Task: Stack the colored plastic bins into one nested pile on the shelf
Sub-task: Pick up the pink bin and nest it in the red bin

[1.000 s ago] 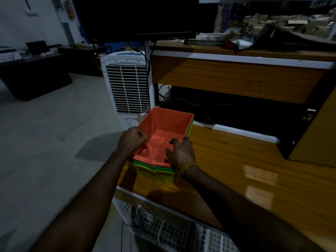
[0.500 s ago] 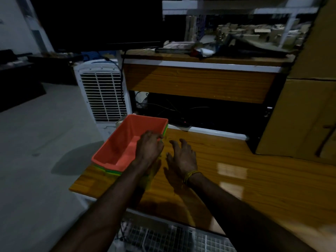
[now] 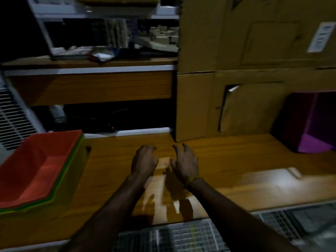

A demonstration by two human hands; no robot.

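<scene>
Now both hands, left hand (image 3: pixel 144 163) and right hand (image 3: pixel 185 163), empty, fingers spread; nested bins (image 3: pixel 38 171) well left, untouched

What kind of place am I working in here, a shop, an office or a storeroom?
Most likely a storeroom or workshop back room. Stacked cardboard boxes stand on the wooden shelf, a cluttered shelf of packaged goods sits behind, and nested plastic bins lie at the left. The lighting is dim.

Glossy varnished wood-grain shelf top (image 3: pixel 227 160), glare patches near right. Smooth matt plastic on orange bin (image 3: pixel 41 166) at left, green rim (image 3: pixel 71 160) beneath. Matt corrugated cardboard boxes (image 3: pixel 236 51) far right. Wire mesh (image 3: pixel 181 237) at near edge.
</scene>
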